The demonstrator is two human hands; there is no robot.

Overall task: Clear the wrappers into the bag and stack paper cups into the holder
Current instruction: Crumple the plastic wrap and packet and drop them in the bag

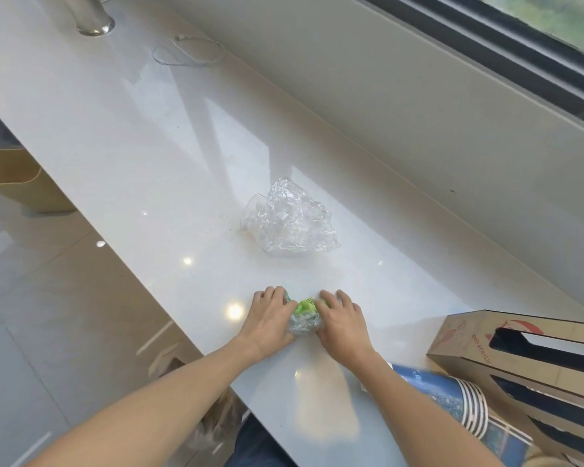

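Note:
A crumpled green and clear wrapper [304, 313] lies on the white counter [149, 156], pressed between my two hands. My left hand [270, 313] grips its left side and my right hand [343, 318] grips its right side, fingers curled over it. Farther along the counter sits a crumpled clear plastic bag [289, 222], untouched. At the lower right a nested stack of blue paper cups [452, 402] lies on its side beside a brown cardboard cup holder [459, 338] with long slots.
A window sill and wall [402, 96] run along the counter's right side. A clear wrapper loop [188, 52] and a glass base [93, 20] sit at the far end. A yellow bin [11, 176] stands on the floor to the left.

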